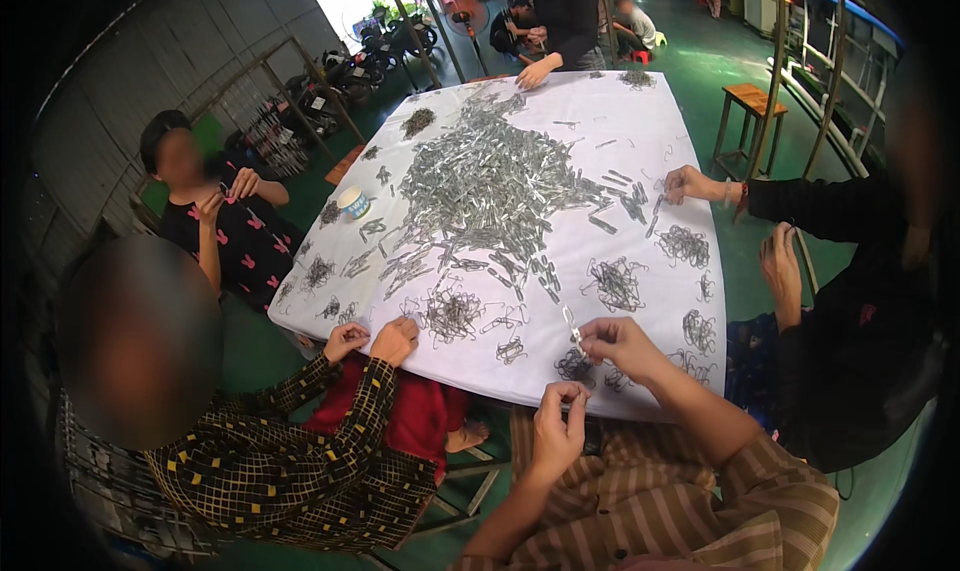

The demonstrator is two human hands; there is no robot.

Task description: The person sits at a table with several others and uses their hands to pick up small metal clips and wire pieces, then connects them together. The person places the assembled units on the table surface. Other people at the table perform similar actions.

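Observation:
Between the thumb and fingers of my right hand (622, 345) is a slim, shiny metal strip (572, 321) with openings along it, held over the near edge of the white table. My left hand (558, 433) is pinched closed just in front of the table edge; what its fingertips hold, if anything, is too small to make out. Below my right hand lies a small dark pile of bent wire hooks (574, 367). A large heap of similar flat metal strips (480, 176) covers the middle of the white-covered table (400, 316), with a trail of strips running toward me.
More wire-hook piles (452, 314) lie along the near and right sides. A white-and-blue tub (352, 203) stands at the left. Co-workers' hands (394, 341) are at the left, right (692, 184) and far edges. A wooden stool (757, 101) stands beyond the right side.

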